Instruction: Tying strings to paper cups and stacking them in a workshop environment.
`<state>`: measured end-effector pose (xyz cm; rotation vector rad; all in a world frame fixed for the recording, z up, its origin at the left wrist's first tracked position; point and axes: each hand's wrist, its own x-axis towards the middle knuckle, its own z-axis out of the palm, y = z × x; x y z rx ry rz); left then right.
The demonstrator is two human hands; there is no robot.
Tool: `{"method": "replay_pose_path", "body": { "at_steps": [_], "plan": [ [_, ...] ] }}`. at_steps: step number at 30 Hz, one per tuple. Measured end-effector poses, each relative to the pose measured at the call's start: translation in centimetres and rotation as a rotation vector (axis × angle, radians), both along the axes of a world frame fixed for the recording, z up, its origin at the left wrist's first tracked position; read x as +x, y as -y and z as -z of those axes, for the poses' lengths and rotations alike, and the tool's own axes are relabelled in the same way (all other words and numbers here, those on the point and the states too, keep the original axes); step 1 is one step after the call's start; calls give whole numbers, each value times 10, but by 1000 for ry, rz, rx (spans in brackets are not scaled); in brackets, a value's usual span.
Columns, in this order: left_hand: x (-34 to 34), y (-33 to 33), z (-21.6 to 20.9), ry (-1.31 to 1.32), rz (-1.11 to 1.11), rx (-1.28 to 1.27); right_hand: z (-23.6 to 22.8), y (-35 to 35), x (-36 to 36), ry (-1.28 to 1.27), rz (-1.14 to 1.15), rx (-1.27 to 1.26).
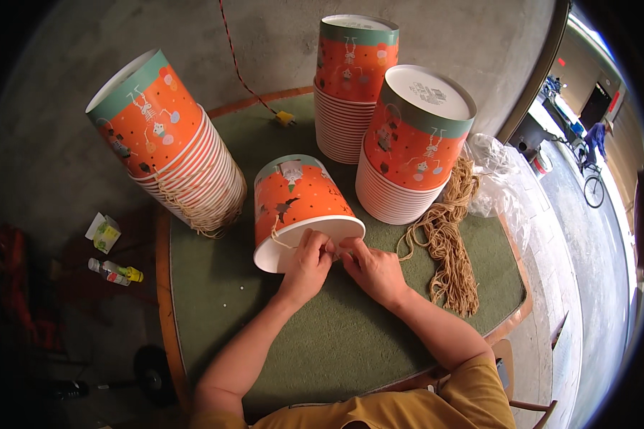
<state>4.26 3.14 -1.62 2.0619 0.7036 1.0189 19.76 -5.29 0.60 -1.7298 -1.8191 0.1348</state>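
Observation:
An orange paper bucket [304,193] with a green band and cartoon figures lies tilted on its side, its white open mouth toward me. Through its left side passes a tan cord [275,230], which runs inside the rim toward my left hand. My left hand [309,261] is closed in a pinch at the mouth's lower edge. Close beside it, my right hand [368,266] pinches too, thumb and forefinger together. Between the fingertips a thin strand shows, apparently the cord; the fingers hide most of it.
Stacks of upside-down matching buckets stand at the left [172,136], far middle [354,79] and right [411,150]; cord drapes the left one. A tan cord bundle [451,250] and clear plastic bag [494,179] lie right. A yellow plug [285,118] rests on the green-topped table [322,350].

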Motion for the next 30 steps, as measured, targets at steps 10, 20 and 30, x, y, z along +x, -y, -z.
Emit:
{"method": "replay_pose_path", "body": {
  "at_steps": [10, 20, 30],
  "plan": [
    [-1, -1, 2, 28, 42, -76, 1, -3, 2, -72, 9, -48],
    [-5, -2, -8, 1, 19, -203, -2, -3, 3, -281, -13, -121],
    [-8, 3, -22, -286, -217, 213, 3, -4, 5, -163, -19, -12]
  ]
}}
